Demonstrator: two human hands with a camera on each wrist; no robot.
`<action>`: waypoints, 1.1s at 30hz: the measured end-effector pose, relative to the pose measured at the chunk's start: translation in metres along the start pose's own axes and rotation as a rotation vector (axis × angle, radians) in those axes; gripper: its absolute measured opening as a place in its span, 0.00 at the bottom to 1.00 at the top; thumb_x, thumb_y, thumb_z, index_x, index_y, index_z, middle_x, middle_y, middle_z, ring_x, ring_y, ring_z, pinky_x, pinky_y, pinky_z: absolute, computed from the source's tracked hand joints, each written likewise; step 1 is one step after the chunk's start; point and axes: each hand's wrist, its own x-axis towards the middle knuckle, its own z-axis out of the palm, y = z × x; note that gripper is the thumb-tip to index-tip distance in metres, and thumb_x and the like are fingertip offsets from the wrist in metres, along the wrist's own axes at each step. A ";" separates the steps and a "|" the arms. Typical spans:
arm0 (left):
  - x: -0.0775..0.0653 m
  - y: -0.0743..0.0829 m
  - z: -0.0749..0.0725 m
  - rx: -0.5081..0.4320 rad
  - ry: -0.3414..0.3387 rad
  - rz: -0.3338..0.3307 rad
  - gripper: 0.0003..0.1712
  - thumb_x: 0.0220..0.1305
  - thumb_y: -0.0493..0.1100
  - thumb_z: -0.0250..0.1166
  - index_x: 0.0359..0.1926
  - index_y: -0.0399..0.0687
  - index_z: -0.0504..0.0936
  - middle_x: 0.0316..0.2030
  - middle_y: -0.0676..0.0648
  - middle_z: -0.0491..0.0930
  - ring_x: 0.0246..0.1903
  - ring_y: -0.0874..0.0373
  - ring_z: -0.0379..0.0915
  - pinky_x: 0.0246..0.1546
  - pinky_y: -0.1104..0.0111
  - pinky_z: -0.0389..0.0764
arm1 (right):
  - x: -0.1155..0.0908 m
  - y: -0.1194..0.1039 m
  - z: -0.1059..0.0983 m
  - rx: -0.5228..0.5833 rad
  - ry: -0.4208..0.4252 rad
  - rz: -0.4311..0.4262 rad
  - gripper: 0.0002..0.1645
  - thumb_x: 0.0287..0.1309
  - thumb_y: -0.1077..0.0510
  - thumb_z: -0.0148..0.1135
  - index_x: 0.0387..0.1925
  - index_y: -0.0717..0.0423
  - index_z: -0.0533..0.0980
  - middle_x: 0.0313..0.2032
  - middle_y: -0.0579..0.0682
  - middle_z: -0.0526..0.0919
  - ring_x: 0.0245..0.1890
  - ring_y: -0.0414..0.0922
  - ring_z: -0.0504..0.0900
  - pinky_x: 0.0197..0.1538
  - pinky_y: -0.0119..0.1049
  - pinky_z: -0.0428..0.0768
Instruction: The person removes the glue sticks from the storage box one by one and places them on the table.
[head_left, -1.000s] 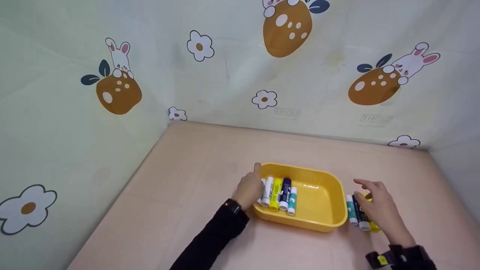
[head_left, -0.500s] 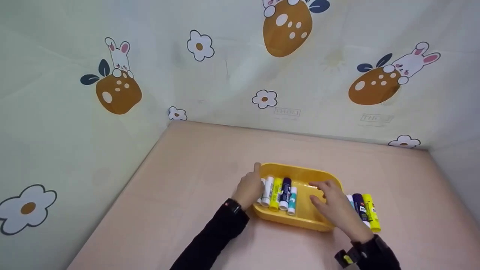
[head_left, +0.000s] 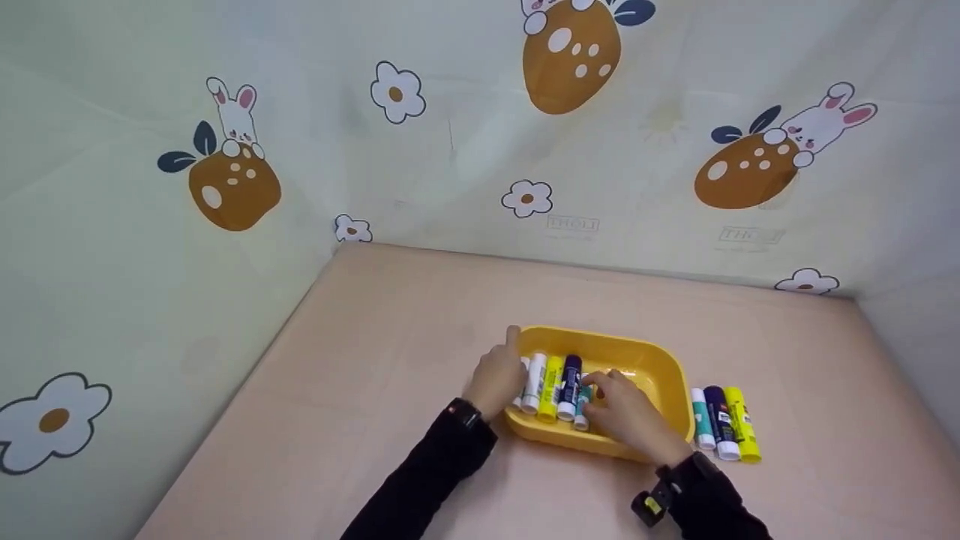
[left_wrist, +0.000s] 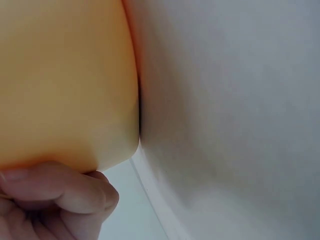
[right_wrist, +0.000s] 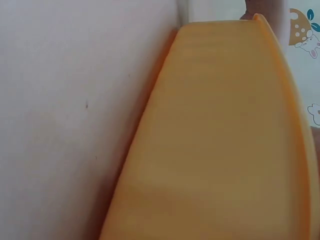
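Observation:
My left hand [head_left: 497, 381] grips the left rim of a yellow plastic tray [head_left: 660, 360], thumb up along its edge. In the left wrist view its curled fingers [left_wrist: 80, 192] lie against the tray wall. Several glue sticks lie side by side in the tray's left half: white ones [head_left: 533, 384], a yellow one [head_left: 550, 390], a dark navy one [head_left: 570, 388] and a small teal-and-white one [head_left: 581, 421]. My right hand [head_left: 626, 412] reaches over the tray, thumb and index finger apart right at the small teal glue stick and partly covering it.
To the right of the tray, three more glue sticks lie in a row on the pale pink table [head_left: 405, 322]: teal-and-white [head_left: 703, 420], navy [head_left: 721, 420] and yellow [head_left: 743, 424]. Walls of printed cloth [head_left: 450, 150] stand at the back and sides.
My right hand has moved left from above the glue sticks on the table to the small teal glue stick in the tray. My left hand has stayed on the rim.

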 end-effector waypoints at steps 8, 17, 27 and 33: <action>0.001 0.000 -0.001 0.026 0.001 -0.002 0.29 0.66 0.37 0.51 0.65 0.47 0.54 0.38 0.41 0.79 0.25 0.57 0.73 0.30 0.67 0.77 | 0.006 0.002 0.006 0.047 -0.043 0.044 0.21 0.54 0.58 0.62 0.51 0.51 0.74 0.39 0.50 0.73 0.32 0.44 0.72 0.34 0.34 0.71; 0.001 0.001 -0.001 -0.006 -0.014 -0.017 0.28 0.66 0.38 0.51 0.65 0.47 0.54 0.41 0.40 0.79 0.27 0.57 0.75 0.32 0.65 0.78 | 0.008 0.005 0.007 0.112 -0.082 0.074 0.20 0.53 0.58 0.62 0.50 0.48 0.71 0.33 0.51 0.71 0.27 0.45 0.71 0.28 0.34 0.68; 0.001 0.001 -0.001 -0.012 -0.009 -0.007 0.29 0.66 0.37 0.51 0.66 0.47 0.54 0.39 0.41 0.79 0.25 0.57 0.73 0.30 0.66 0.77 | 0.008 0.003 0.007 0.158 -0.093 0.085 0.20 0.53 0.60 0.63 0.48 0.51 0.68 0.40 0.52 0.73 0.28 0.45 0.72 0.29 0.34 0.70; 0.000 -0.001 -0.001 0.032 0.027 0.049 0.27 0.65 0.36 0.52 0.63 0.45 0.56 0.29 0.43 0.77 0.22 0.56 0.72 0.24 0.66 0.74 | 0.009 0.004 0.007 0.106 -0.074 0.073 0.21 0.52 0.58 0.65 0.46 0.52 0.67 0.37 0.53 0.71 0.30 0.45 0.71 0.31 0.34 0.69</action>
